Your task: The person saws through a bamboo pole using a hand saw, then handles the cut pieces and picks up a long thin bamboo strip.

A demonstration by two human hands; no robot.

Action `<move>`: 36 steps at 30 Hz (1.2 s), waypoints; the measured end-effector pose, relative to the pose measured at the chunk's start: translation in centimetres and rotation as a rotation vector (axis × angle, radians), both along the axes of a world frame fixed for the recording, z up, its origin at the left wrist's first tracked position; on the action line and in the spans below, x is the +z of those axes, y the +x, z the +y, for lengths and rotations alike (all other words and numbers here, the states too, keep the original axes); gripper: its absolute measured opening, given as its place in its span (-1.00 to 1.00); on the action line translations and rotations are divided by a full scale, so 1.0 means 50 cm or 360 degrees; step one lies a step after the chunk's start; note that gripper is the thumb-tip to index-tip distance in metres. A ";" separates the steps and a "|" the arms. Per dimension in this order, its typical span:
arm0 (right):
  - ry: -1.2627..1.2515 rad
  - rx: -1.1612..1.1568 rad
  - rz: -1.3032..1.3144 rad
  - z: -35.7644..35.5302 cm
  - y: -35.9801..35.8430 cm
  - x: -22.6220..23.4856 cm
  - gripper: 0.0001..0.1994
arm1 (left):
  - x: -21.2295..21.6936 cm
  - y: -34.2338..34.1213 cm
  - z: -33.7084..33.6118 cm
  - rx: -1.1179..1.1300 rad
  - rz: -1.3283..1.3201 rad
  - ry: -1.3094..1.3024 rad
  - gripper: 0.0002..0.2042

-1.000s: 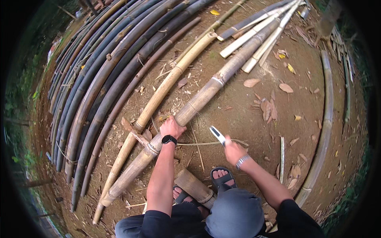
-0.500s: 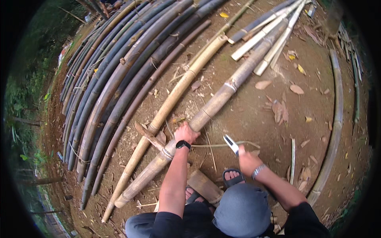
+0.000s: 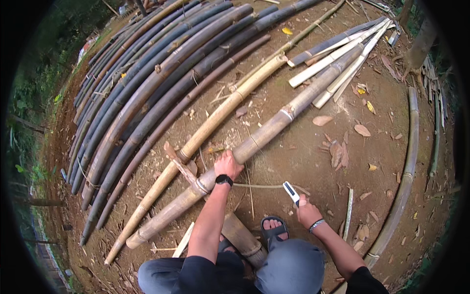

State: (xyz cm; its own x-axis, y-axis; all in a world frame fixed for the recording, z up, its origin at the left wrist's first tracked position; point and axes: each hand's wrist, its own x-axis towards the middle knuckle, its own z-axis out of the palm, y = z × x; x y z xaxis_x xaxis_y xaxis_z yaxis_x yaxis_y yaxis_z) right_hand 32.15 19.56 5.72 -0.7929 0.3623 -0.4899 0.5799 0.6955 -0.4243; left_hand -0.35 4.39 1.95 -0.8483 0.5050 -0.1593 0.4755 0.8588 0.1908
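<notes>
My left hand (image 3: 228,165) is wrapped over a thick brown bamboo pole (image 3: 262,134), which lies slantwise from lower left to upper right. In my right hand (image 3: 308,215) is a short hand tool (image 3: 291,193) with a white body and dark markings; its exact kind is unclear. The tool is held apart from the pole, over bare soil. A forked piece of wood (image 3: 181,166) lies across a yellowish bamboo pole (image 3: 215,119) and meets the brown pole left of my hand. Between my sandalled feet stands or lies a short bamboo section (image 3: 241,239).
A large stack of dark bamboo poles (image 3: 147,110) fills the left side. Pale split bamboo strips (image 3: 323,59) lie at the far end. One long pole (image 3: 410,152) curves along the right, near a tree trunk (image 3: 422,46). Dry leaves (image 3: 338,154) litter the soil.
The tool in my right hand has turned slightly and shifted a little right and down in view. My left hand stays on the pole; the whole view has shifted slightly.
</notes>
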 end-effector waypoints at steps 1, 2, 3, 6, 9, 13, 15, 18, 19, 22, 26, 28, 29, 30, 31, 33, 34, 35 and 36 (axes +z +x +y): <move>-0.0091 -0.0089 0.0105 -0.002 -0.026 -0.042 -0.66 | 0.007 -0.001 0.012 -0.0038 0.0015 -0.0005 -0.41; -0.0057 -0.0051 0.0260 -0.010 -0.037 -0.069 -0.61 | 0.018 -0.012 0.020 -0.0026 -0.0014 -0.0030 -0.43; -0.0095 -0.0071 0.0276 -0.031 -0.060 -0.055 -0.61 | 0.024 -0.030 0.005 -0.0022 -0.0006 -0.0050 -0.42; -0.0219 -0.0122 0.0297 -0.071 -0.102 -0.030 -0.61 | 0.048 -0.077 -0.026 -0.0078 0.0099 -0.0092 -0.41; -0.0206 -0.0059 0.0378 -0.072 -0.153 -0.037 -0.57 | 0.072 -0.127 -0.040 -0.0050 0.0126 -0.0111 -0.40; -0.0215 -0.0086 0.0346 -0.078 -0.196 -0.038 -0.59 | 0.074 -0.175 -0.048 -0.0020 0.0079 -0.0156 -0.39; -0.0203 -0.0118 0.0302 -0.086 -0.200 -0.045 -0.62 | 0.074 -0.189 -0.044 0.0003 -0.0023 -0.0190 -0.38; -0.0237 -0.0198 0.0292 -0.103 -0.129 -0.046 -0.61 | 0.059 -0.196 -0.054 -0.0078 0.0137 -0.0071 -0.38; -0.0241 -0.0182 0.0309 -0.100 -0.137 -0.058 -0.61 | 0.058 -0.197 -0.050 -0.0071 0.0098 -0.0097 -0.37; -0.0207 -0.0185 0.0314 -0.091 -0.195 -0.064 -0.62 | 0.052 -0.196 -0.036 -0.0044 0.0091 -0.0066 -0.35; -0.0230 -0.0164 0.0236 -0.103 -0.259 -0.008 -0.61 | 0.066 -0.212 -0.044 -0.0063 -0.0074 -0.0165 -0.34; -0.0139 -0.0094 0.0143 -0.106 -0.243 0.034 -0.60 | 0.050 -0.188 -0.057 -0.0052 -0.0120 -0.0163 -0.35; -0.0168 -0.0089 0.0130 -0.103 -0.241 0.035 -0.58 | 0.051 -0.183 -0.049 -0.0059 -0.0087 -0.0153 -0.35; -0.0149 -0.0087 0.0150 -0.095 -0.256 0.028 -0.58 | 0.053 -0.185 -0.043 -0.0067 -0.0056 -0.0144 -0.35; -0.0131 -0.0087 0.0169 -0.087 -0.275 0.012 -0.57 | 0.043 -0.202 -0.043 -0.0060 0.0069 -0.0093 -0.37; -0.0172 -0.0046 0.0163 -0.077 -0.257 0.007 -0.55 | 0.036 -0.202 -0.050 -0.0072 0.0021 -0.0082 -0.38; -0.0155 -0.0025 0.0113 -0.069 -0.248 0.022 -0.54 | 0.041 -0.200 -0.048 -0.0079 -0.0015 -0.0077 -0.38; -0.0159 0.0013 0.0076 -0.074 -0.249 0.063 -0.54 | 0.039 -0.201 -0.061 -0.0085 -0.0007 -0.0089 -0.38; -0.0160 0.0026 0.0046 -0.081 -0.246 0.101 -0.53 | 0.043 -0.200 -0.065 -0.0065 -0.0023 -0.0092 -0.39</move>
